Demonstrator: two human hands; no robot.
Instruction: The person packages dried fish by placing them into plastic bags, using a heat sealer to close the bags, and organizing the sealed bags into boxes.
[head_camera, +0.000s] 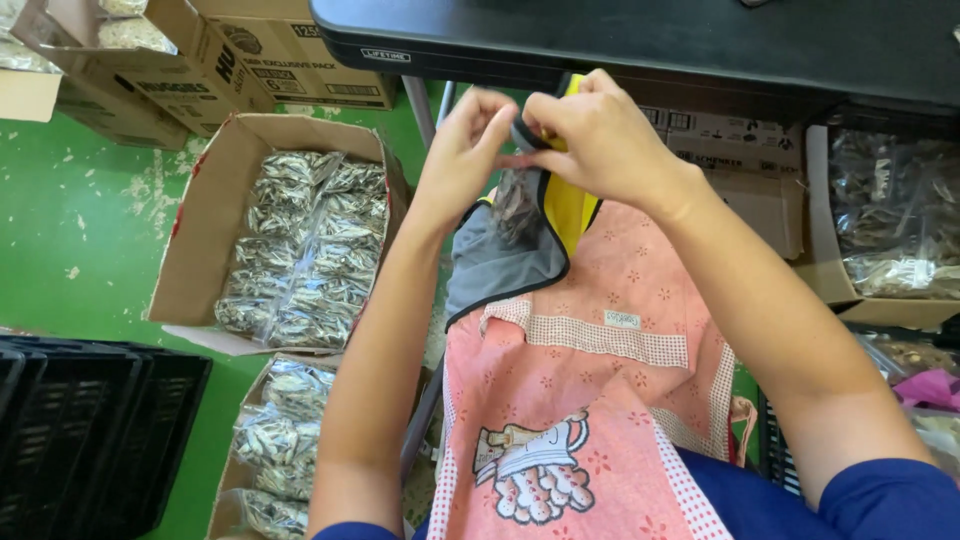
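A pink apron (590, 400) covers the lap below the fingers. Above it, the left hand (462, 150) and right hand (600, 135) pinch the grey-and-yellow pouch (520, 235) together at its top edge, so it hangs down. Left of the fingers, a cardboard box (205, 225) holds filled bags (305, 250).

Both forearms extend forward and converge. Left hand (462, 150) and right hand (598, 135) meet at the fingertips, fingers (500, 115) curled inward in a pinch.
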